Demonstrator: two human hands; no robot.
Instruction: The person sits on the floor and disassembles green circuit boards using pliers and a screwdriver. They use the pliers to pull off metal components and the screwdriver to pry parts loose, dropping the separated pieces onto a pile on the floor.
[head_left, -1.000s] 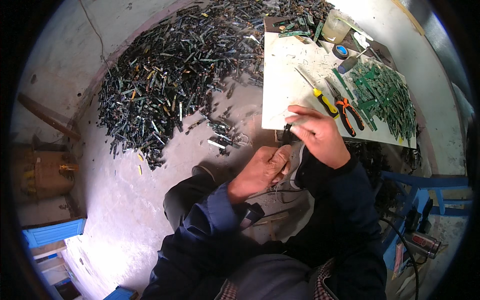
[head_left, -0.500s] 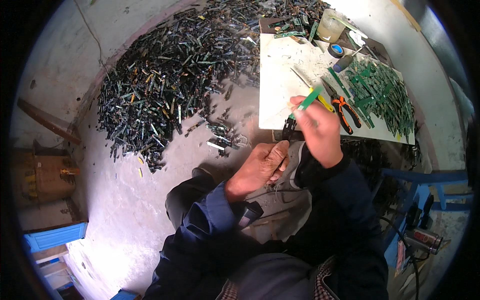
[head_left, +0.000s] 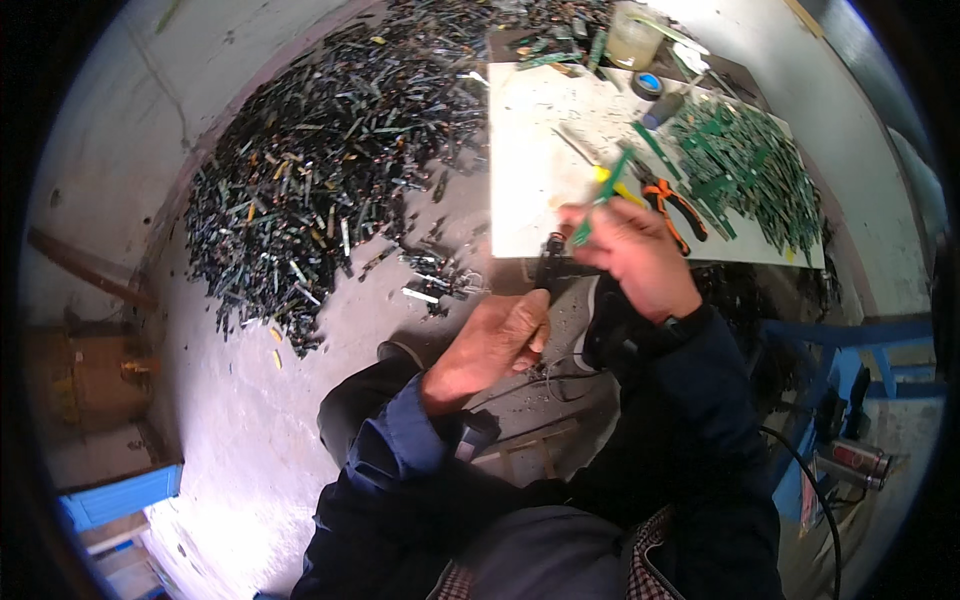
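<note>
My left hand (head_left: pixel 490 345) is closed around a narrow black plastic piece (head_left: pixel 549 266), which points up toward the board's front edge. Just to its right, my right hand (head_left: pixel 645 258) pinches a thin green circuit board strip (head_left: pixel 606 193) between thumb and fingers. The strip slants up and to the right, somewhat blurred; its lower end is close to the top of the black piece, and I cannot tell whether they touch. Beyond the right hand lie pliers with orange and black handles (head_left: pixel 668 200) and a yellow-handled tool (head_left: pixel 610 180) on the white board (head_left: pixel 525 150).
A heap of green circuit strips (head_left: pixel 750 165) covers the board's right side. Behind are blue-cored tape (head_left: pixel 647 85), a dark-handled screwdriver (head_left: pixel 664 110) and a cloudy plastic container (head_left: pixel 634 42). A large pile of dark strips (head_left: pixel 300 170) spreads over the floor at left. A blue stool (head_left: pixel 850 340) stands at right.
The view has shifted slightly. My right hand has turned, and the green strip in it now stands more steeply. My left hand keeps its grip on the black piece.
</note>
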